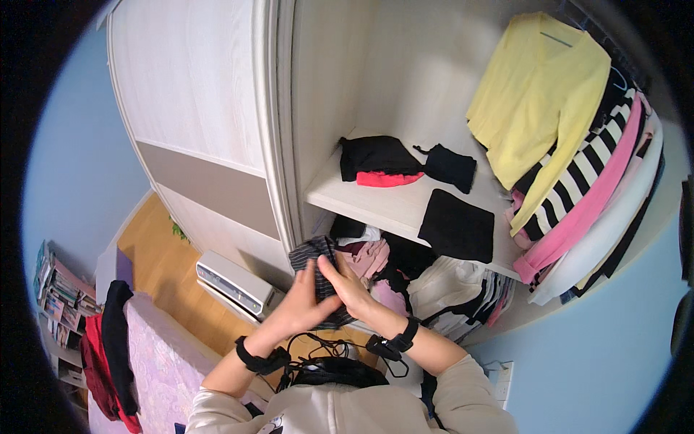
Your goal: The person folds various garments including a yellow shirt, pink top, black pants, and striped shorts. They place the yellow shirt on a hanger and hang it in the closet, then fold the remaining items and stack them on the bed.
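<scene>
A dark garment with thin pale stripes (310,251) is bunched between my two hands in front of the wardrobe. My left hand (301,305) holds it from the left, thumb pointing right. From the right, my right hand (349,287) grips it with the thumb raised near the top. Parts of the garment are hidden behind my hands. Just past it, in the lower compartment, lies a loose heap with a pink garment (370,259) and black and white pieces. On the shelf (374,205) above sit a black garment over red cloth (382,161) and a small folded black piece (450,167).
A folded black cloth (458,225) overhangs the shelf's front edge. Hanging clothes, including a yellow sweater (537,97), fill the right side. A sliding door (200,70) and a white appliance (238,285) stand left. Black cables (320,347) hang near my waist. Clothes lie on the bed (162,352).
</scene>
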`<state>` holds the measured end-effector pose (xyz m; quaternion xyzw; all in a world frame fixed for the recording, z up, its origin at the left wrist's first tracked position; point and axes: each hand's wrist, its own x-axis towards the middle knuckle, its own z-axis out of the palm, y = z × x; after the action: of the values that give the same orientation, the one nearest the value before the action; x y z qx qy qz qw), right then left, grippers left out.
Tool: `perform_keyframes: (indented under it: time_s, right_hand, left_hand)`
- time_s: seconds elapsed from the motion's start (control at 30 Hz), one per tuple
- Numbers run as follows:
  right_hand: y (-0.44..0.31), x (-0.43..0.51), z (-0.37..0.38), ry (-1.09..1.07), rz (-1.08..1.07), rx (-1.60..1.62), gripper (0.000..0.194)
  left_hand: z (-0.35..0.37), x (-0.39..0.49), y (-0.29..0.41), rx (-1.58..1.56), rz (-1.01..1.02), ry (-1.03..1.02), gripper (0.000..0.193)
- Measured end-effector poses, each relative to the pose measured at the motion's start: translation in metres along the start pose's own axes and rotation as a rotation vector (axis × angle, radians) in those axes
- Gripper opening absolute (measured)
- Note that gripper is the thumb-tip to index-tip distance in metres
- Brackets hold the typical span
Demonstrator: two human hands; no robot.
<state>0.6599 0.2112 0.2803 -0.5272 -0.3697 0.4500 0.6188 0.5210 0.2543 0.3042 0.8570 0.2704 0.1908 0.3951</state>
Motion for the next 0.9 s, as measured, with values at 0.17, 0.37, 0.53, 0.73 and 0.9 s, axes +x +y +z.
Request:
perform_keyframes:
  time_s: [0.17, 0.37, 0.53, 0.73, 0.9]
  right_hand:
    - [-0.008, 0.012, -0.014, -0.065, 0.398, -0.124, 0.043]
    - [-0.028, 0.033, 0.006, -0.33, 0.366, 0.047, 0.026]
    - [-0.039, 0.046, 0.056, -0.567, 0.516, 0.104, 0.029]
    - [0.007, 0.047, 0.153, -0.882, 0.791, 0.162, 0.03]
    - [0.079, 0.004, 0.253, -1.089, 0.888, -0.01, 0.035]
  left_hand:
    - [0.014, -0.017, -0.011, -0.138, 0.2, -0.05, 0.087]
    - [-0.009, -0.055, -0.098, -0.249, 0.095, 0.587, 0.048]
    - [0.009, -0.127, -0.176, -1.041, -0.362, 0.639, 0.093]
    - [0.048, -0.21, -0.174, -1.409, -0.127, 0.821, 0.067]
    - [0.066, -0.315, -0.15, -1.315, -0.477, 1.461, 0.047]
